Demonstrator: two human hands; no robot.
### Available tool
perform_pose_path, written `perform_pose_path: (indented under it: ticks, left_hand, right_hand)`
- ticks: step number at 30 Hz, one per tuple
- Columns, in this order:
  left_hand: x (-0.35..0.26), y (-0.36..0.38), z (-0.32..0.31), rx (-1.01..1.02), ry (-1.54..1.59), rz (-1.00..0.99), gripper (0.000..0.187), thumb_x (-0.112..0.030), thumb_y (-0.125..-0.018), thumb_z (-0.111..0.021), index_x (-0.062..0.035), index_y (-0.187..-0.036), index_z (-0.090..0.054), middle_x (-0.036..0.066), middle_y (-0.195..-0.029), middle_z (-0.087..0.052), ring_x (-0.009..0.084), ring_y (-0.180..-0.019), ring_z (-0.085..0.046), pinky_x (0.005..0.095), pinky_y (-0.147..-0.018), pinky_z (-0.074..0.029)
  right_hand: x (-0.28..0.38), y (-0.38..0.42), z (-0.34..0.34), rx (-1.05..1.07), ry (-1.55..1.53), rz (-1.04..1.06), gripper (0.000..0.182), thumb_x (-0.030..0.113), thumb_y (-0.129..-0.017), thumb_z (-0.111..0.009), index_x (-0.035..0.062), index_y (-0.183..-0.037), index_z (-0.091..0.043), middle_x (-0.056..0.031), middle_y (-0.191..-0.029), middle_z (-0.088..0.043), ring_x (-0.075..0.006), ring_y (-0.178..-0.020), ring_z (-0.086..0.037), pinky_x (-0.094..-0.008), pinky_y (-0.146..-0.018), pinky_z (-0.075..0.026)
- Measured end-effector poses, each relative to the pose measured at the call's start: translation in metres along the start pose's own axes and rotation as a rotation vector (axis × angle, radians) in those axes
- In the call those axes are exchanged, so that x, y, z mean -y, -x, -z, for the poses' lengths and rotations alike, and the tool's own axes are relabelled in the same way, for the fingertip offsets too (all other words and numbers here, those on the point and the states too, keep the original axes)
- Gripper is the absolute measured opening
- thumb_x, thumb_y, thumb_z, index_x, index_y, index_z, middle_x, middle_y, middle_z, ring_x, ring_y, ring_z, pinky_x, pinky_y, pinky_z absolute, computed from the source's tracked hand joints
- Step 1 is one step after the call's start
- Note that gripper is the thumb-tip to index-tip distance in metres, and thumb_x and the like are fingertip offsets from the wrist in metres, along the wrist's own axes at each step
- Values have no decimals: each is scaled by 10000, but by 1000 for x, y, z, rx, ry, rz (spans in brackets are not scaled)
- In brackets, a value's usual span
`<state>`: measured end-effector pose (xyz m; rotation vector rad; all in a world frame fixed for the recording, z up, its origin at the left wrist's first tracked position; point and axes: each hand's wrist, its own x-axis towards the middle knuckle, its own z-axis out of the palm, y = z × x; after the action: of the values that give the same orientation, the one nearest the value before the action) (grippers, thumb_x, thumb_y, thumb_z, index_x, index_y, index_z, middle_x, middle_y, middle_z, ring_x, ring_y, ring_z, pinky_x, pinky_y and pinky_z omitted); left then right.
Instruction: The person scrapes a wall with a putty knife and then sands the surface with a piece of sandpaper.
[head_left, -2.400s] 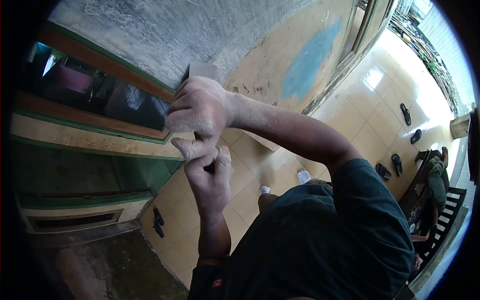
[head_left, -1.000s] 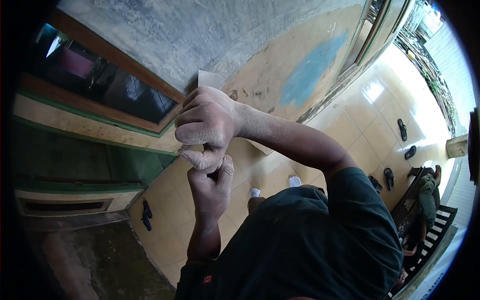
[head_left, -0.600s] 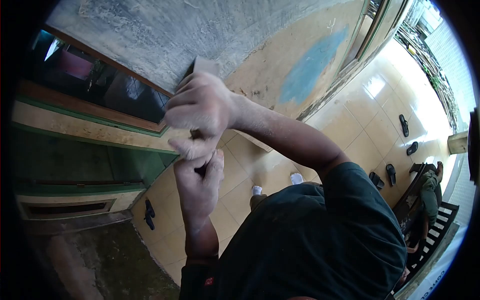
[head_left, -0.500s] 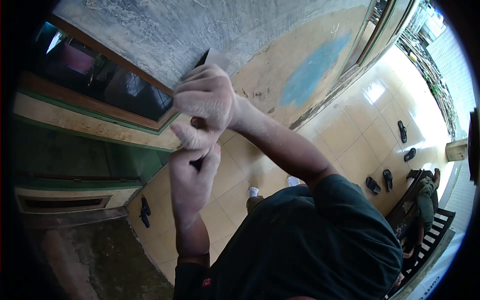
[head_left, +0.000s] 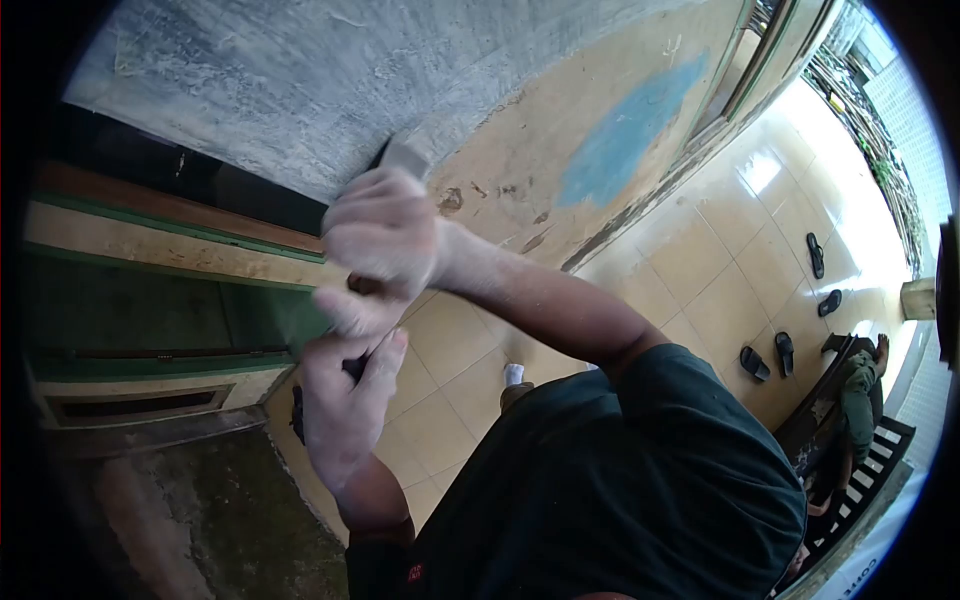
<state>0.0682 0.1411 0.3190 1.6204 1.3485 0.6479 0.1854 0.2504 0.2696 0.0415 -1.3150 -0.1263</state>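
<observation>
A putty knife [head_left: 406, 158] has its flat grey blade against the grey-plastered wall [head_left: 260, 70], at the lower edge of the plaster. My right hand [head_left: 382, 232] is closed in a fist around its handle, slightly blurred by motion. Just below, my left hand [head_left: 345, 400] is also closed, its thumb bent inward, lined up under the right hand at the lower end of the handle. Fingers hide most of the handle. Pale dust coats both hands and wrists.
Bare tan wall with a blue patch [head_left: 632, 130] lies right of the plaster. A green-and-brown window frame [head_left: 180, 215] is at left. Black sandals [head_left: 784, 353] lie on the tiled floor [head_left: 690, 235]. A person's leg [head_left: 858, 400] rests on a dark bench at right.
Both hands and the putty knife have moved down and to the left along the wall. My view has shifted a little, and less of the window glass shows.
</observation>
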Motion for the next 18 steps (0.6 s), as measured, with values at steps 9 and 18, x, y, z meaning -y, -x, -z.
perform_pose_path:
  ticks: [9,18]
  left_hand:
    - [-17,-10,7,3,-47,81,213,-76,-838,-585,0,-642,-548,-57,-495,-409,23,-461,-336,233,-440,-252]
    - [-25,-35,-15,257,-80,57,130,-103,-832,-638,7,-770,-610,-27,-606,-507,27,-570,-417,220,-516,-348]
  right_hand:
    - [-8,0,9,4,178,-20,390,241,-747,-598,134,-503,-313,-10,-437,-302,-171,-338,-358,-312,-327,-280]
    - [31,14,83,491,135,-588,383,402,-720,-685,56,-742,-523,-76,-614,-508,-253,-516,-546,-332,-433,-418]
